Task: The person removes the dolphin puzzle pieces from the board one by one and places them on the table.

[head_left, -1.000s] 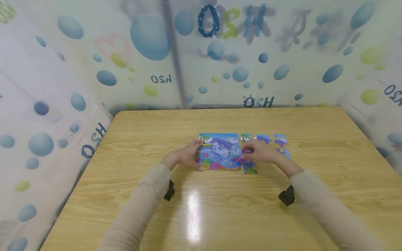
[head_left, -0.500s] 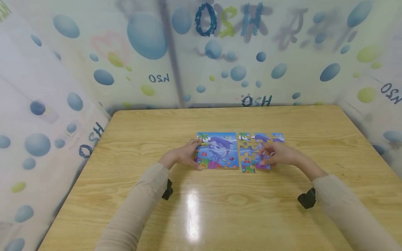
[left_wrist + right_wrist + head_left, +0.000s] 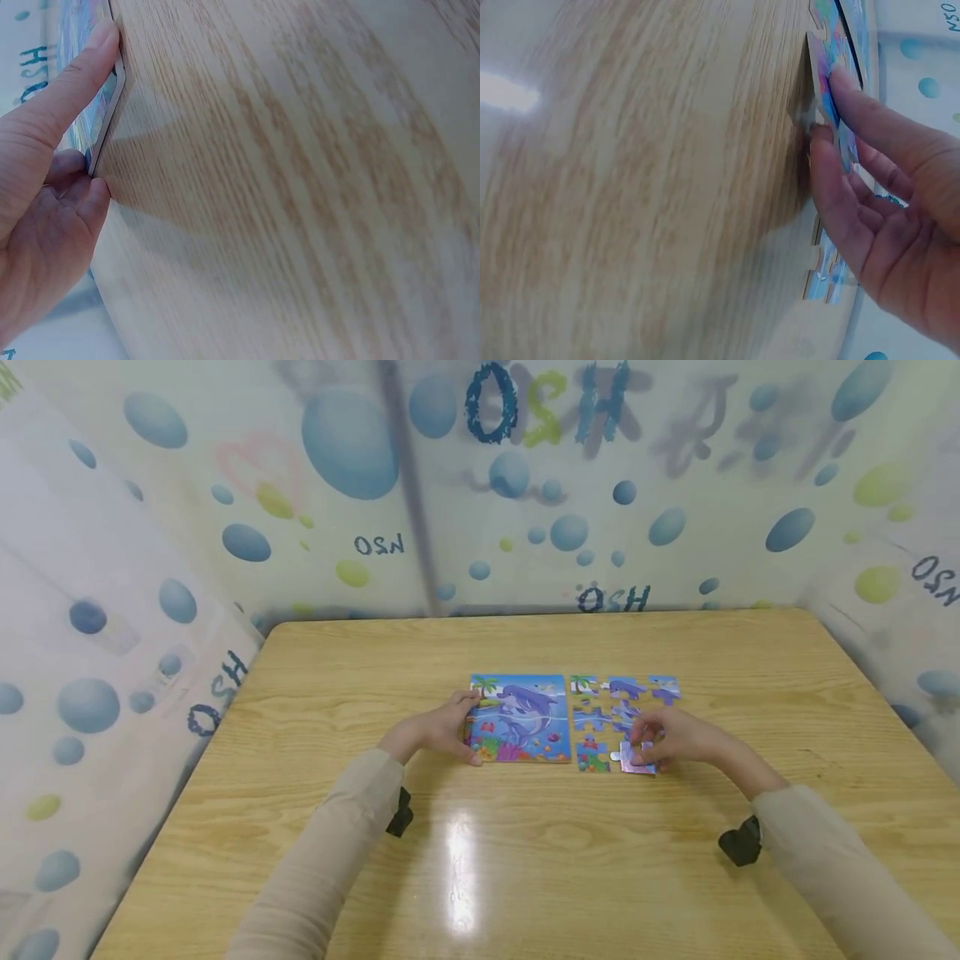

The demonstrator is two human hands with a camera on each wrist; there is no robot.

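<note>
A rectangular dolphin picture board [image 3: 525,710] lies flat on the wooden table. My left hand [image 3: 442,731] holds it by the left side, the thumb at the near corner and the fingers along the edge. In the left wrist view, the thumb lies along the rim of the board [image 3: 96,127]. To the right, my right hand [image 3: 678,737] pinches a purple-pink jigsaw piece [image 3: 628,755] between thumb and fingers. The right wrist view shows this piece [image 3: 822,79] tilted, with one edge off the table. Several loose pieces [image 3: 588,718] lie in rows beside the board; some are partly hidden behind the right hand.
The wooden table [image 3: 480,843] reaches back to a patterned curtain [image 3: 480,510] with blue and green dots. A curtain also hangs along each side. A dark device [image 3: 741,842] sits at the right wrist and another dark device [image 3: 401,814] at the left.
My right hand has moved right, from the board's right edge to the lower middle of the pieces, carrying the jigsaw piece, which now tilts and shines. The left hand has stayed on the board.
</note>
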